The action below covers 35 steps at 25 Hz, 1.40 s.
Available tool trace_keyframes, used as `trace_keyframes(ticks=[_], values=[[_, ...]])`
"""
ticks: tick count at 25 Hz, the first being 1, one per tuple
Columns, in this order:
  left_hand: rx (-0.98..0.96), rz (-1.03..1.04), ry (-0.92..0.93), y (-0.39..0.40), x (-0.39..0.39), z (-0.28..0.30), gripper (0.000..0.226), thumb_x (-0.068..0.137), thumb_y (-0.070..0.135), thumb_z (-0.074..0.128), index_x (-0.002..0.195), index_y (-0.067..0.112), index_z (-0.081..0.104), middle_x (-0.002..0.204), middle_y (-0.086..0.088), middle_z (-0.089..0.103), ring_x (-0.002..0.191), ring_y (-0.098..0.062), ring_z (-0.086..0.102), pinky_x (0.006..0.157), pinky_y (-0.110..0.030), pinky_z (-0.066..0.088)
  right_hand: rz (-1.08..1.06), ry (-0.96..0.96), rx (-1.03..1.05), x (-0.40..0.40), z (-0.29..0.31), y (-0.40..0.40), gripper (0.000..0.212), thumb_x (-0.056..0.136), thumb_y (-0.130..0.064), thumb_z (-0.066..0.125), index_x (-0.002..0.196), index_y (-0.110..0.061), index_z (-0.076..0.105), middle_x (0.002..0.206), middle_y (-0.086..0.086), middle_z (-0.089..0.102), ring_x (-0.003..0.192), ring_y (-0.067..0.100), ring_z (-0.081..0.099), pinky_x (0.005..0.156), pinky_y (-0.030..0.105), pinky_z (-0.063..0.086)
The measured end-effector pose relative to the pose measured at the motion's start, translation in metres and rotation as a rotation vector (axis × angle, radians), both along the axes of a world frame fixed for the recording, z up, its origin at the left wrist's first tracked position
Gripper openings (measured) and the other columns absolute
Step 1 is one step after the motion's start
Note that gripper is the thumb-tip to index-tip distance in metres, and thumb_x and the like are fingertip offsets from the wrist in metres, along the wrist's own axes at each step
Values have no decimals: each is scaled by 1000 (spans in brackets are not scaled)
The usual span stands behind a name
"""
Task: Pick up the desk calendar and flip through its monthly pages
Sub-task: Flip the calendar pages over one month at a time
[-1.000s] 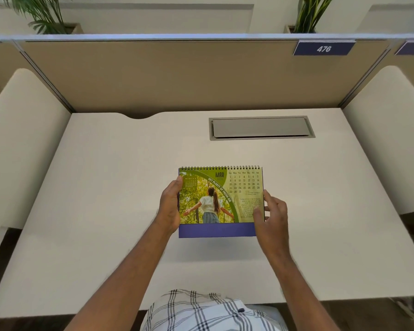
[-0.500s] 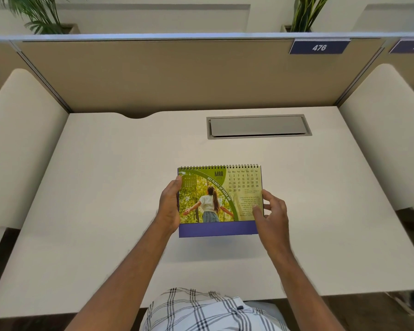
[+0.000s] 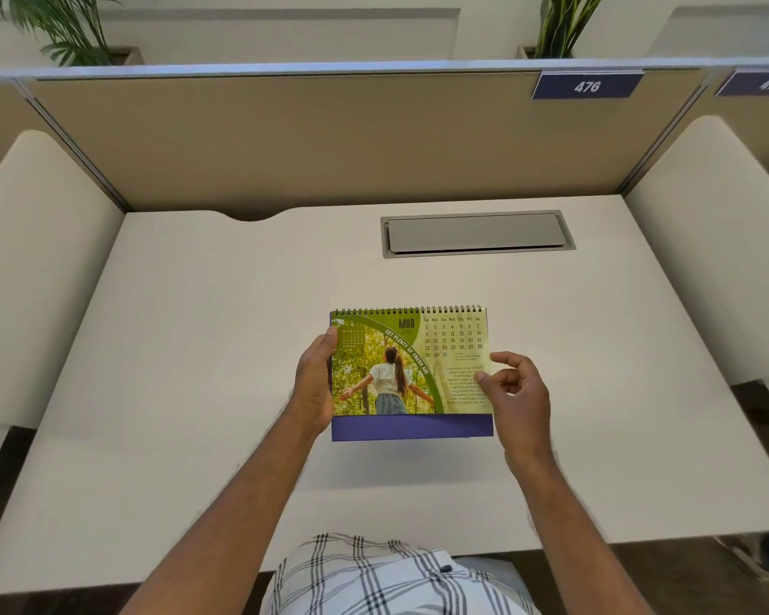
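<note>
Head view: left hand (image 3: 314, 383) grips the left edge of the desk calendar (image 3: 400, 370), open at March over the table (image 3: 196, 348), nearer than the grey hatch (image 3: 476, 235). Right hand (image 3: 518, 392) meets its right edge, fingers loosely curled; whether they pinch, cannot tell.

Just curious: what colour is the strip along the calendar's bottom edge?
Purple-blue; the strip shows best in the head view.

One calendar (image 3: 411, 370); two hands (image 3: 314, 383) (image 3: 518, 392); two plants (image 3: 70, 26) (image 3: 560, 24); two number plates (image 3: 587, 85) (image 3: 760, 83).
</note>
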<state>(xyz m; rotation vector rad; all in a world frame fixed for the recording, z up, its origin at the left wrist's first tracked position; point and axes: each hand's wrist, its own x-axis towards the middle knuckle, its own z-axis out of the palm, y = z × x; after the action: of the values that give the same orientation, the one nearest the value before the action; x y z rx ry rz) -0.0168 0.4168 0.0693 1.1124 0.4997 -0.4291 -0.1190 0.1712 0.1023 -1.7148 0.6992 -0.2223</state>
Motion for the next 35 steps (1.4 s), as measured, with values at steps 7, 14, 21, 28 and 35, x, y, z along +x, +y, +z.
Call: trace_keyframes(ticks=[7,14,21,28,35], values=[[-32,-39,21,-1,0,8,46,105,45,51,133,14,69,125,-16,76,112,-35,73,98,-53,57,-28,-10,116,3,3,-7,17,91,-13,76,95,-28,68,81,-3,72,79,13,71,65,20,54],[-59,-57,24,0,2,14,41,107,42,45,120,17,74,109,-10,81,94,-28,79,81,-41,62,-15,37,44,3,8,-9,11,93,-19,74,101,-26,72,90,-5,78,84,13,75,65,20,56],[-106,-51,44,0,3,12,53,106,40,38,96,18,85,106,-13,81,95,-31,77,91,-44,57,27,37,-288,4,13,-4,9,95,-34,69,104,-33,72,113,-9,67,100,14,67,74,36,59],[-92,-83,17,1,0,9,48,102,35,40,123,8,73,116,-19,75,104,-38,71,96,-48,56,132,-47,236,22,42,-7,37,89,-42,57,110,-18,76,135,-18,60,124,1,53,79,10,47],[-101,-66,-17,2,0,12,49,103,27,30,91,5,72,71,-11,75,49,-27,67,43,-24,53,245,-114,-118,35,26,-21,42,90,-20,76,123,-30,52,147,-5,53,132,13,50,110,36,45]])
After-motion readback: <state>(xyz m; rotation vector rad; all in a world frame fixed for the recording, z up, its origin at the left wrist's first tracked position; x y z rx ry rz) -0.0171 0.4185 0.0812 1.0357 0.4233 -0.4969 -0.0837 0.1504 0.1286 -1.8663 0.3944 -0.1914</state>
